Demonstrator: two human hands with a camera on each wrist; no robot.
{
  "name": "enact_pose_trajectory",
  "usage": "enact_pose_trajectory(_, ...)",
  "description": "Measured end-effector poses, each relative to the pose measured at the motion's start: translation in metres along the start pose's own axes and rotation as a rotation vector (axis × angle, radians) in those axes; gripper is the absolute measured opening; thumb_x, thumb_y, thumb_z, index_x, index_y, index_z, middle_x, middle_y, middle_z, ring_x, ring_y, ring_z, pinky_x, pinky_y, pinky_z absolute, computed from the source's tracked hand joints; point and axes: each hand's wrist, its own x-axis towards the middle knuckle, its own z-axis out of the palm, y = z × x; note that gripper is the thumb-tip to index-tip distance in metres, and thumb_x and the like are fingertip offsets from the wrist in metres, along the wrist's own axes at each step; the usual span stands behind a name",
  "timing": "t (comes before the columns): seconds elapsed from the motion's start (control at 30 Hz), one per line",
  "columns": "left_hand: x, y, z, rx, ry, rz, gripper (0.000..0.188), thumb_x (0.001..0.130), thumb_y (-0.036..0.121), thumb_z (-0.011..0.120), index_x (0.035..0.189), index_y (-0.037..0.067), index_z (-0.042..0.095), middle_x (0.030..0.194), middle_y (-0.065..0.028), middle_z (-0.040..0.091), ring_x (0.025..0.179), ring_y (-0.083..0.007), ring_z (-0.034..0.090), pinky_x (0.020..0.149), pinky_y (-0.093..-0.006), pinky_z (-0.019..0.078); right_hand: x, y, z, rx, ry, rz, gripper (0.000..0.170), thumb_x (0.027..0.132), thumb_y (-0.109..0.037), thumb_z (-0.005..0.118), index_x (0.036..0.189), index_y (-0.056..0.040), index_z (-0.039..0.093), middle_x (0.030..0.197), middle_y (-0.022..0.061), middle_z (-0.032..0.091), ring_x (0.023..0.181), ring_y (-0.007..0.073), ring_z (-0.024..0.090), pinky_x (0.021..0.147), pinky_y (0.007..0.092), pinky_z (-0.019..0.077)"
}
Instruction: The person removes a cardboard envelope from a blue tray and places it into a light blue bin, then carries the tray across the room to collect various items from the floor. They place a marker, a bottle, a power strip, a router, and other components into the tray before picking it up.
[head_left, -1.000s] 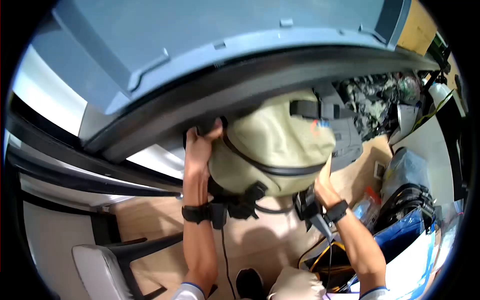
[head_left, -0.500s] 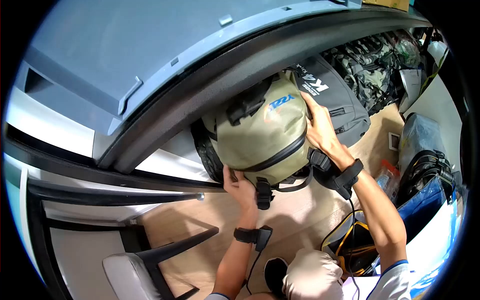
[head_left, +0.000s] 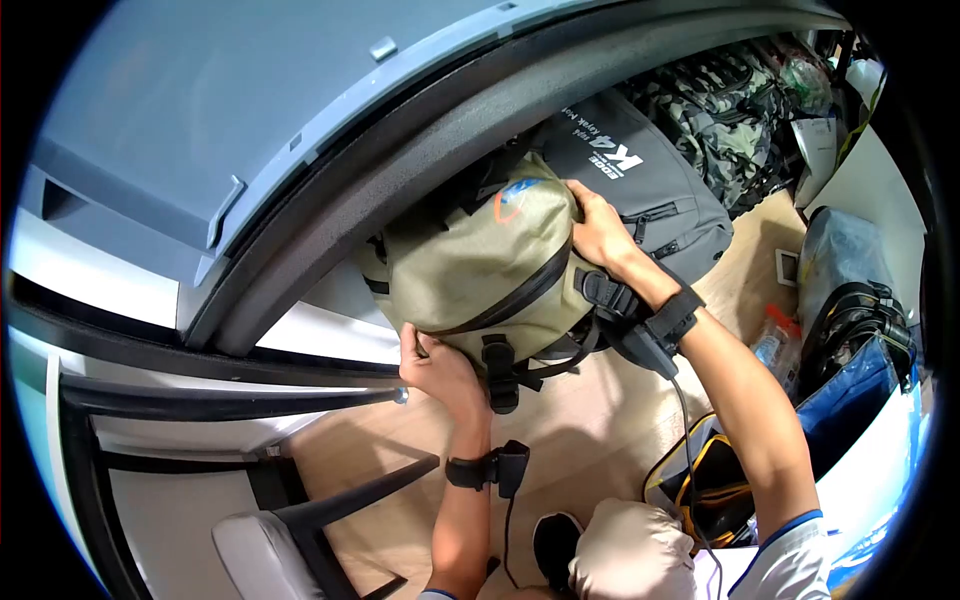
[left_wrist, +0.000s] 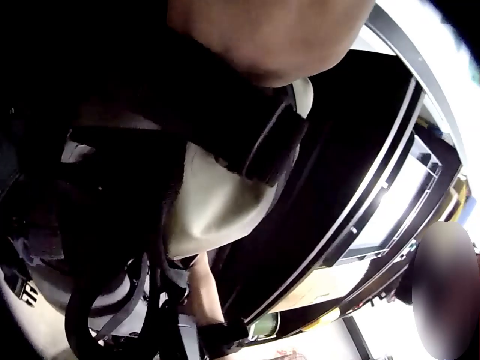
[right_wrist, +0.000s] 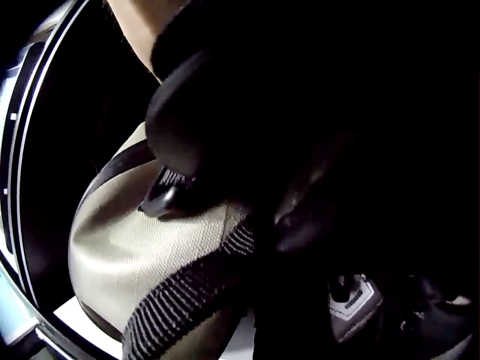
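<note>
Slid leftward and a little deeper under cover since half a second ago, the olive-green coated-fabric bag [head_left: 470, 268] now sits partly beneath the thick black curved beam [head_left: 370, 190], with the flat grey backpack with white lettering [head_left: 678, 185] just beside it. The left hand [head_left: 442, 375] pinches the bag's near left corner; the right hand [head_left: 605, 238] lies against its right side, fingertips partly hidden, so I cannot tell whether they grip or merely press.

The likeliest trouble is the rounded top jamming on the beam, since it bulges up close to that edge. The black plastic buckle [head_left: 503, 390] hanging at the near side could snag on the black bar with a pale tip [head_left: 250, 402] if the bag swings left. A narrow pinch on smooth fabric might slip and let that corner drop, while a hard rightward shove could push the grey backpack into the camouflage-patterned fabric bundle [head_left: 715, 130]
</note>
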Motion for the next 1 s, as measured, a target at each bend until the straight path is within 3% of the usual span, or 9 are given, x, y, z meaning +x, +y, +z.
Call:
enact_pose_trajectory(0.23,0.009,-0.035,-0.020,0.083,-0.086,0.094,0.028,0.085,-0.008,0.042,0.100,-0.011,0.065,0.082,-0.0057,0.062,0.078,-0.0173,0.047,0.078,-0.0272,0.0435,-0.016,-0.046,-0.032,-0.254,-0.098,0.127,0.050,0.098,-0.031,0.067,0.138,-0.0017,0.061,0.119,0.0308,0.069,0.118,0.0449,0.065,0.104,0.0474,0.0516)
enact_pose_trajectory(0.27,0.010,-0.033,-0.031,0.038,-0.183,-0.137,0.030,0.090,-0.003,0.046,0.110,-0.010,0.067,0.108,-0.0163,0.069,0.095,-0.0239,0.058,0.091,-0.0329,0.0461,-0.020,-0.055,-0.039,-0.275,-0.069,0.029,0.041,0.102,-0.029,0.060,0.133,-0.0019,0.065,0.112,0.0286,0.072,0.112,0.0458,0.067,0.098,0.0488,0.0545)
enact_pose_trajectory(0.37,-0.017,-0.009,-0.037,0.180,-0.113,-0.059,0.039,0.093,0.004,0.052,0.129,-0.009,0.059,0.126,-0.0156,0.063,0.106,-0.0224,0.059,0.097,-0.0322,0.0442,-0.033,-0.073,-0.053,-0.248,-0.220,-0.143,0.051,0.108,-0.036,0.048,0.142,0.0012,0.055,0.131,0.0285,0.064,0.126,0.0448,0.058,0.108,0.0478,0.0475)
enact_pose_trajectory(0.43,-0.039,0.015,-0.043,0.132,-0.366,0.165,0.085,0.100,0.035,0.064,0.159,-0.008,0.022,0.169,-0.0313,0.010,0.158,-0.0406,0.011,0.127,-0.0449,0.0119,-0.042,-0.071,-0.071,-0.141,-0.468,-0.177,0.069,0.109,-0.046,0.044,0.156,0.0038,0.036,0.157,0.0270,0.043,0.144,0.0401,0.044,0.119,0.0427,0.0363)
enact_pose_trajectory(0.57,-0.029,-0.012,-0.042,0.487,-0.603,0.444,0.141,0.078,0.046,0.088,0.161,-0.004,-0.015,0.168,-0.0343,-0.007,0.157,-0.0450,0.005,0.127,-0.0473,0.0076,-0.060,-0.077,-0.086,-0.294,-0.661,-0.198,0.121,0.086,-0.057,0.077,0.163,0.0039,0.007,0.164,0.0331,0.026,0.155,0.0384,0.024,0.124,0.0401,0.0284)
enact_pose_trajectory(0.7,0.003,-0.020,-0.026,0.472,-0.602,0.531,0.116,0.078,0.033,0.091,0.159,-0.006,0.017,0.163,-0.0384,0.011,0.153,-0.0503,0.015,0.122,-0.0498,0.0228,-0.077,-0.075,-0.046,-0.320,-0.564,-0.316,0.116,0.087,-0.037,0.081,0.159,0.0068,0.001,0.153,0.0434,0.032,0.148,0.0502,0.027,0.128,0.0517,0.0177)
enact_pose_trajectory(0.8,0.025,-0.049,-0.017,0.485,-0.664,0.641,0.075,0.069,0.001,0.089,0.135,-0.005,0.053,0.144,-0.0302,0.046,0.132,-0.0501,0.042,0.112,-0.0516,0.0351,-0.095,-0.066,-0.019,-0.577,-0.343,-0.373,0.107,0.086,-0.040,0.079,0.158,0.0054,0.015,0.154,0.0352,0.038,0.142,0.0650,0.025,0.122,0.0539,0.0330)
enact_pose_trajectory(0.93,0.018,-0.055,-0.014,0.441,-0.592,0.698,0.077,0.069,0.002,0.087,0.137,-0.005,0.052,0.143,-0.0299,0.047,0.133,-0.0502,0.043,0.113,-0.0513,0.0346,-0.093,-0.059,-0.006,-0.785,-0.343,-0.312,0.105,0.084,-0.046,0.077,0.158,0.0030,0.021,0.161,0.0289,0.032,0.146,0.0621,0.023,0.121,0.0534,0.0350)
enact_pose_trajectory(1.0,0.005,-0.032,-0.010,0.427,-0.519,0.745,0.085,0.076,0.008,0.088,0.147,-0.007,0.043,0.160,-0.0398,0.023,0.152,-0.0524,0.021,0.122,-0.0507,0.0242,-0.092,-0.066,-0.020,-0.656,-0.409,-0.260,0.108,0.083,-0.046,0.078,0.160,0.0023,0.019,0.163,0.0274,0.032,0.148,0.0601,0.022,0.120,0.0588,0.0337)
